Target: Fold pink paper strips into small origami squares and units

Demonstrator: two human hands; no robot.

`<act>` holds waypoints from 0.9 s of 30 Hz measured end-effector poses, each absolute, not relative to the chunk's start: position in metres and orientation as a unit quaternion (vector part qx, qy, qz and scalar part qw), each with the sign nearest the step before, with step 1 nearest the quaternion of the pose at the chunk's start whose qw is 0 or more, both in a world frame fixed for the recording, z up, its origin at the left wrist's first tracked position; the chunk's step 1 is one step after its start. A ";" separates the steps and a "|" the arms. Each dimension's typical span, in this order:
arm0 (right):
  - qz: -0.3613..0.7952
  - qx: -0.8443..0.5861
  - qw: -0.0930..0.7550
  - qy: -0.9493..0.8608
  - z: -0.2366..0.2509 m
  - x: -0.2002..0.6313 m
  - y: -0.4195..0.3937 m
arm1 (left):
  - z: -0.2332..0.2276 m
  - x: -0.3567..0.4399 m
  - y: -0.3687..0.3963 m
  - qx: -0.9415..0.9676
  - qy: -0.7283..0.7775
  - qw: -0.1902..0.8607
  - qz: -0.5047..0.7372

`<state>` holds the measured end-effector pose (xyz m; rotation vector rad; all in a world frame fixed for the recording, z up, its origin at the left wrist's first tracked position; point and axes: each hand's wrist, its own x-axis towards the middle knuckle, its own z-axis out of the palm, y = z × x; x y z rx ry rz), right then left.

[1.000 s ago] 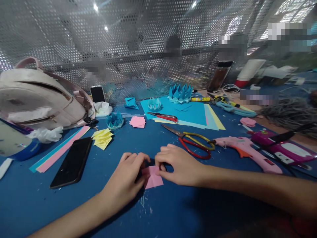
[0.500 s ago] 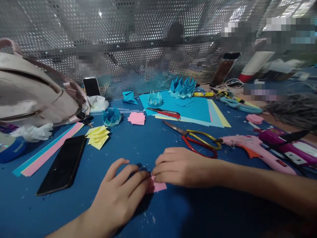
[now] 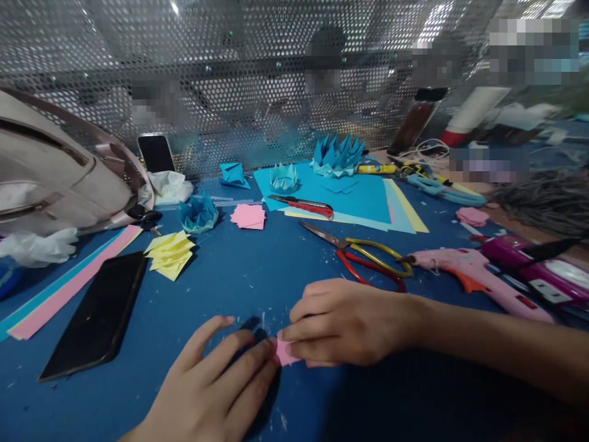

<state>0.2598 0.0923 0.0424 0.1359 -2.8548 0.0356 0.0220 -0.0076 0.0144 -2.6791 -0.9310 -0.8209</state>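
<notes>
Near edge of blue worktop (image 3: 221, 276): left hand (image 3: 216, 387) lying flat, palm down, fingers stretched out, fingertips pressing on left edge of small pink paper piece (image 3: 286, 353). Right hand (image 3: 345, 320) curled over same piece, fingers and thumb pinched on it, most of the paper hidden beneath; only a small pink corner visible between both hands. Paper flat on the worktop, close to near edge, about mid-width. Just beyond right hand: scissors (image 3: 363, 255) with one red and one yellow handle, blades open, pointing to far left. Right of scissors: pink glue gun (image 3: 473, 276), lying on its side. Towards left edge: black phone (image 3: 94, 316) face up, beside pink and blue paper strips (image 3: 69, 285); stack of yellow paper squares (image 3: 170, 253) a little farther in. Mid-depth: stack of pink paper squares (image 3: 248, 216), folded blue paper cup shape (image 3: 199, 213), red utility knife (image 3: 304, 205) on blue paper sheets (image 3: 359, 199). Far edge: large blue folded paper flower (image 3: 337, 156), smaller pale blue one (image 3: 284, 177), against perforated metal screen (image 3: 257, 80). Far left corner: pink bag (image 3: 55, 178), with a second phone (image 3: 155, 153) propped upright nearby.
</notes>
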 end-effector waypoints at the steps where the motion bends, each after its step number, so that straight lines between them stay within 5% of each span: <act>1: 0.010 0.054 0.152 -0.987 0.042 0.260 0.093 | 0.016 0.022 -0.007 -0.906 -0.311 0.096 -0.272; 27: 0.027 0.069 0.142 -0.987 0.040 0.260 0.094 | 0.018 0.021 -0.005 -0.912 -0.315 0.076 -0.252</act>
